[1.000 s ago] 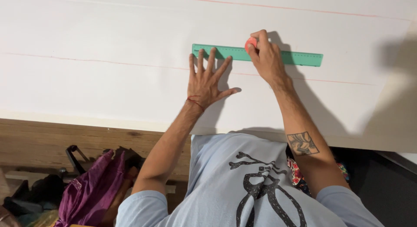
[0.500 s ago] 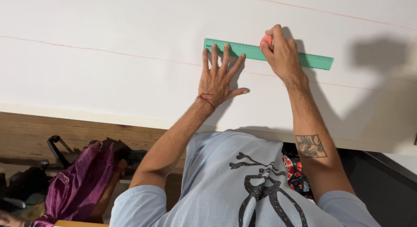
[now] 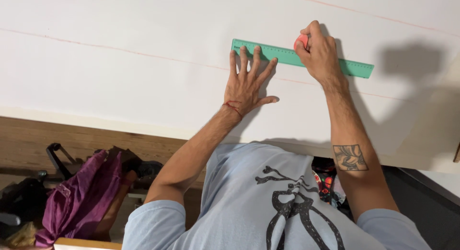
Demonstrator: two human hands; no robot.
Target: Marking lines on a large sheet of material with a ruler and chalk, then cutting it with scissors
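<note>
A long green ruler (image 3: 282, 53) lies flat on a wide white sheet (image 3: 120, 77) marked with faint pink lines. My left hand (image 3: 247, 85) is spread flat, its fingertips pressing the ruler's left part. A red thread circles that wrist. My right hand (image 3: 320, 53) is closed around a small pink round marker (image 3: 301, 41), held against the ruler's upper edge near its middle. The right forearm bears a dark tattoo.
The white sheet covers a table whose near edge (image 3: 143, 128) runs across the view. Below it are a wooden floor (image 3: 28, 140), a purple bag (image 3: 79, 197) and dark gear at the lower left. My light blue printed shirt (image 3: 273, 202) fills the bottom centre.
The view has shifted so hands and ruler sit higher and further right in frame. My right hand with the pink marker has stayed on the ruler's upper edge; the left hand still presses it.
</note>
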